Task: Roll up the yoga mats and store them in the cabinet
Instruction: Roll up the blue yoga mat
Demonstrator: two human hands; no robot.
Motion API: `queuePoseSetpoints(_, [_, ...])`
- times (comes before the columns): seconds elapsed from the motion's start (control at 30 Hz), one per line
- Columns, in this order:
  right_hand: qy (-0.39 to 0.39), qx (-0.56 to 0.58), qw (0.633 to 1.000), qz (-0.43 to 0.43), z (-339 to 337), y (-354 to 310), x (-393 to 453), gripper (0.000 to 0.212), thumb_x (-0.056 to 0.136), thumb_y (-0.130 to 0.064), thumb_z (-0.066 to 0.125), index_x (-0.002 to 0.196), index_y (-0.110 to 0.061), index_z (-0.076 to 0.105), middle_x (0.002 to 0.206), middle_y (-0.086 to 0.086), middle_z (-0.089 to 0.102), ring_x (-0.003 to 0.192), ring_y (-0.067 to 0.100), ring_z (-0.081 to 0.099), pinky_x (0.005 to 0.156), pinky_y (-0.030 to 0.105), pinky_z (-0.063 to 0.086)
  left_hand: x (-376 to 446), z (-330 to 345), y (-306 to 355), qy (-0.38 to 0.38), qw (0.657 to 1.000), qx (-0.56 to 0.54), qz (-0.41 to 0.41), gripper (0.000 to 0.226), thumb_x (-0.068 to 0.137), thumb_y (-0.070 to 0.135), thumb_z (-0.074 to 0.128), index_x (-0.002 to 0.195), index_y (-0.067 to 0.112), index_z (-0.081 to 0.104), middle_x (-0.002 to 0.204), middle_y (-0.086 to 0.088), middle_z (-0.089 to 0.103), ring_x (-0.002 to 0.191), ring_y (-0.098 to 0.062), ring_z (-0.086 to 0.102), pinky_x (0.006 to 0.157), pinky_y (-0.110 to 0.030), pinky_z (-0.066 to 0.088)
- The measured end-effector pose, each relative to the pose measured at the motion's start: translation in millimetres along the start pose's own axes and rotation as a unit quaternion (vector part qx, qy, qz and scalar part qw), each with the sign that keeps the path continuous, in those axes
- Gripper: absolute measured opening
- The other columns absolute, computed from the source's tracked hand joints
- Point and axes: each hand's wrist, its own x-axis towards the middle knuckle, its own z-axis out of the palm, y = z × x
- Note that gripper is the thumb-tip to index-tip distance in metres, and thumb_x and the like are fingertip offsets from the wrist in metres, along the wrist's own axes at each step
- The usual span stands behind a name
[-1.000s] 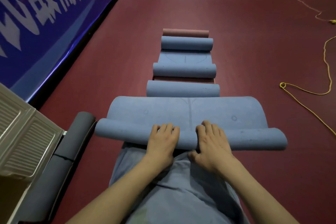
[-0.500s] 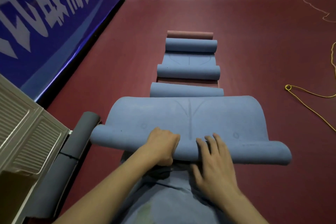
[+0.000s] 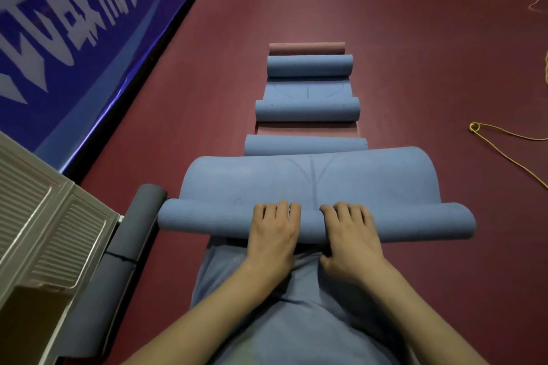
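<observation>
Head view: low in the centre of the frame, the left hand (image 3: 274, 234) and right hand (image 3: 351, 238) lie side by side, palms down, on the rolled end of a blue yoga mat (image 3: 314, 184). The fingers of each hand are close together and curl over the top of the roll, the tips reaching its far side. The left thumb is hidden; the right thumb is tucked at the near underside of the roll. The roll runs across the frame, and beyond it the unrolled part of the mat humps upward. Below the hands the person's blue clothing (image 3: 296, 320) fills the bottom centre.

Further up the middle of the frame, on the dark red floor (image 3: 430, 53), more mats lie in a line: a blue roll (image 3: 305, 144) just behind the hump, a second blue roll (image 3: 307, 109), a third blue roll (image 3: 310, 66), and a pinkish roll (image 3: 307, 48) farthest away.

At the left edge stands a beige louvred unit (image 3: 44, 222), with a grey mat (image 3: 124, 246) beside it. A blue banner with white characters (image 3: 74, 9) fills the upper left. A yellow cord (image 3: 504, 151) trails at the right.
</observation>
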Motion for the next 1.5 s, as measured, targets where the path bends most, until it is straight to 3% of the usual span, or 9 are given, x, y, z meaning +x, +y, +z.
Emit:
queuePoseSetpoints(0.2, [-0.06,0.007,0.998,-0.02,-10,4,25,0.078,0.068,-0.056,0.067,0.132,-0.023,0.039,0.126,0.002,0.044,0.119,0.028,0.041,0.107,0.041,0.026,0,26,-12,0.073,0.997,0.017,0.018,0.046,0.074,0.015,0.052,0.118,0.008,0.062,0.099,-0.006,0.059,0.091,-0.029,0.059,0.085,-0.04,0.04])
queuePoseSetpoints(0.57, [-0.003,0.005,1.0,0.008,-26,7,53,0.072,0.062,-0.058,0.081,0.114,-0.023,0.045,0.115,-0.003,0.053,0.105,0.027,0.053,0.09,0.04,0.036,90,-29,-39,-0.236,0.969,-0.019,0.064,0.042,0.065,0.032,0.075,0.096,0.021,0.048,0.096,-0.002,0.067,0.092,-0.028,0.064,0.071,-0.034,0.036])
queuePoseSetpoints(0.7, [0.027,0.018,0.999,0.007,-23,0,24,0.049,0.062,-0.04,0.073,0.101,-0.022,0.05,0.099,-0.001,0.058,0.09,0.03,0.058,0.081,0.04,0.036,67,-42,-34,-0.232,0.969,-0.017,0.086,0.036,0.065,0.03,0.074,0.09,0.022,0.049,0.091,-0.002,0.065,0.082,-0.028,0.06,0.07,-0.034,0.037])
queuePoseSetpoints(0.87, [0.131,0.043,0.991,-0.004,18,-21,-36,0.061,0.054,-0.027,0.076,0.111,-0.012,0.062,0.106,0.006,0.061,0.111,0.037,0.058,0.106,0.051,0.032,15,-25,-25,-0.236,0.967,-0.03,0.086,0.034,0.069,0.029,0.07,0.092,0.022,0.045,0.085,0.002,0.063,0.08,-0.026,0.062,0.077,-0.039,0.037])
queuePoseSetpoints(0.97, [0.127,0.022,0.991,0.021,19,-25,-25,0.06,0.046,-0.019,0.077,0.103,-0.011,0.062,0.097,0.007,0.059,0.094,0.034,0.058,0.098,0.049,0.037,17,-25,-22,-0.244,0.968,-0.027,0.057,0.032,0.072,0.023,0.067,0.094,0.021,0.044,0.089,0.0,0.061,0.086,-0.027,0.061,0.084,-0.04,0.036])
queuePoseSetpoints(1.1, [0.082,-0.012,0.996,0.027,10,-24,0,0.05,0.044,-0.015,0.083,0.089,-0.014,0.062,0.083,0.007,0.058,0.078,0.032,0.059,0.085,0.045,0.038,17,-28,-13,-0.2,0.979,0.025,0.012,0.035,0.074,0.024,0.067,0.105,0.019,0.052,0.118,-0.005,0.046,0.114,-0.029,0.041,0.09,-0.039,0.029])
queuePoseSetpoints(1.23, [-0.08,-0.009,0.997,-0.02,-16,-12,18,0.05,0.079,-0.031,0.069,0.121,-0.017,0.046,0.122,0.005,0.053,0.118,0.03,0.05,0.098,0.043,0.033,11,-22,1,-0.097,0.994,0.031,-0.042,0.058,0.064,0.025,0.072,0.116,0.015,0.048,0.111,-0.006,0.043,0.101,-0.027,0.042,0.08,-0.04,0.028])
queuePoseSetpoints(1.33, [-0.205,-0.002,0.978,-0.031,-39,-1,40,0.077,0.064,-0.049,0.085,0.122,-0.018,0.044,0.127,0.005,0.054,0.122,0.029,0.05,0.097,0.045,0.036,-3,-6,0,0.008,1.0,0.014,-0.013,0.06,0.055,0.021,0.069,0.112,0.009,0.057,0.092,-0.007,0.05,0.081,-0.028,0.048,0.071,-0.04,0.03])
queuePoseSetpoints(1.5, [-0.251,-0.004,0.967,-0.034,-41,-5,56,0.084,0.056,-0.05,0.092,0.118,-0.017,0.045,0.131,0.007,0.056,0.122,0.03,0.051,0.1,0.045,0.038,-18,18,-7,0.072,0.996,0.046,0.002,0.049,0.077,0.013,0.047,0.124,0.003,0.057,0.106,-0.01,0.058,0.098,-0.03,0.058,0.083,-0.041,0.037])
